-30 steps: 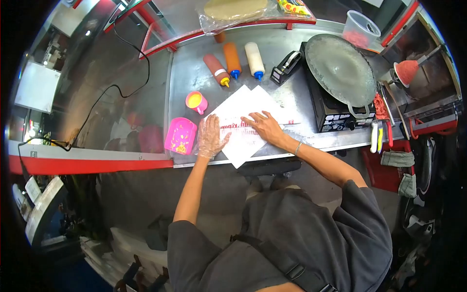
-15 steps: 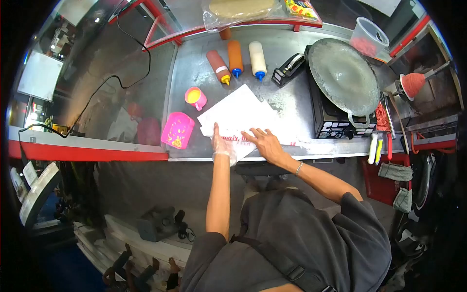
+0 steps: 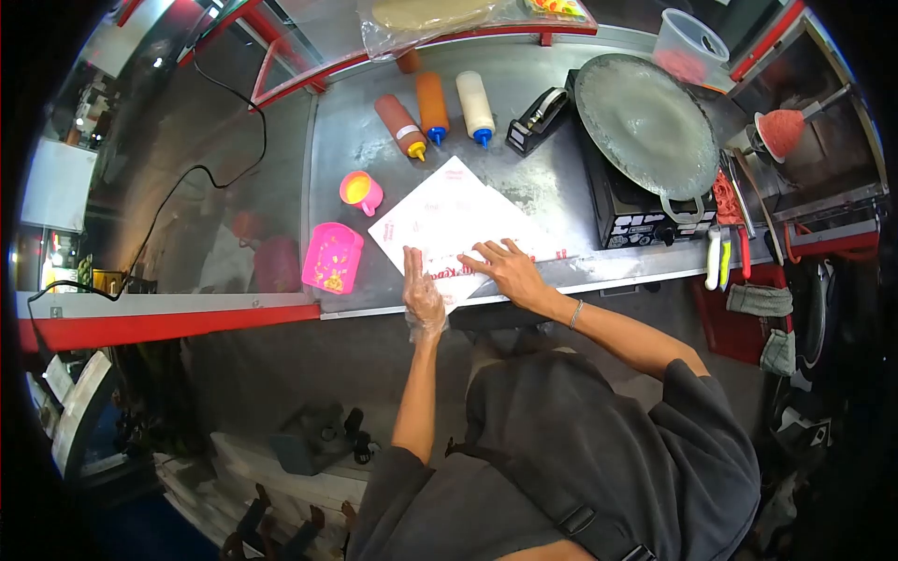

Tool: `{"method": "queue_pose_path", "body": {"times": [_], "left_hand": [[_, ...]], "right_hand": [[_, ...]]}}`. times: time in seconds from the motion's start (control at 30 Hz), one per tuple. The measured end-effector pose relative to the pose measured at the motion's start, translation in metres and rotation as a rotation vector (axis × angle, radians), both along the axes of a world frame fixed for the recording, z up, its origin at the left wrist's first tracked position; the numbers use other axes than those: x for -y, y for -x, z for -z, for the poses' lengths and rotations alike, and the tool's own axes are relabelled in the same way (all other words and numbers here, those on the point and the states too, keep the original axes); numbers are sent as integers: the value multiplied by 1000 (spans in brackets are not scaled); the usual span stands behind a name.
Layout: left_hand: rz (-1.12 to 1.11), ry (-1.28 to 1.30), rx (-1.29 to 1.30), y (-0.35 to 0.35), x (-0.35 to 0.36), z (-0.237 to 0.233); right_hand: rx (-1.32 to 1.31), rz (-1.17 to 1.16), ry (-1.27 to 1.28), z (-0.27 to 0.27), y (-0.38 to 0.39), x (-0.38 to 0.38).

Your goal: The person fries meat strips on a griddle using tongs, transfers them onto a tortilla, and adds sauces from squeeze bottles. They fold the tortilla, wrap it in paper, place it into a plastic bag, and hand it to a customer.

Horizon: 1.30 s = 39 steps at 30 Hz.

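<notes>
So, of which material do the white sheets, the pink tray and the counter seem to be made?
White sheets: likely matte paper, thin and flat with crisp corners and red print. Pink tray: probably smooth plastic, judging by its even colour and rounded corners. Counter: looks like metal, perhaps stainless steel, with a dull grey shine.

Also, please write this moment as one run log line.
left hand: gloved, at paper; right hand: on paper; pink cup: beside paper; pan: on stove
</notes>
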<state>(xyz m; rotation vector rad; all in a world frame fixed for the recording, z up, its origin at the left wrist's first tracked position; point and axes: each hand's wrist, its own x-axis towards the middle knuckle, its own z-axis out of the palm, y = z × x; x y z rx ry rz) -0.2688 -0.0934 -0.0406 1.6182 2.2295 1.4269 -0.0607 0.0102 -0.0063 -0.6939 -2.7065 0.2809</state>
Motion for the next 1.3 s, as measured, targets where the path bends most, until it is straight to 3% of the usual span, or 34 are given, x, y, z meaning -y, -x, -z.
{"method": "queue_pose_path", "body": {"times": [0.2,0.27,0.37,0.47,0.6,0.7,0.87,0.97,1.0,1.13,1.2,1.3], "left_hand": [[322,163,-69,21,14,-6],[401,117,-316,28,12,-2],[538,185,-324,38,13,-20],[649,179,-419,54,10,-16],[698,223,-493,63,8,-19],[716,253,-425,66,3,-25],[673,473,121,80,-20,-46],[683,496,237,96,-49,-44],[693,496,237,100,-58,-42],[721,479,106,111,-86,-33],[641,697,110,113,-96,-36],[496,777,269,106,-97,-47]], "right_hand": [[91,-55,-55,4,3,-8],[91,-67,-92,6,1,-13],[111,-128,-83,-2,4,-14],[-9,-61,33,-7,10,-9],[214,-149,-110,-4,21,-1],[223,-133,-83,6,23,0],[163,42,-24,-3,41,-3],[33,109,39,-18,53,-6],[-5,147,131,-19,55,-10],[-98,278,59,-15,73,-21],[-89,294,91,-14,76,-27],[-46,300,140,-11,79,-35]]}}
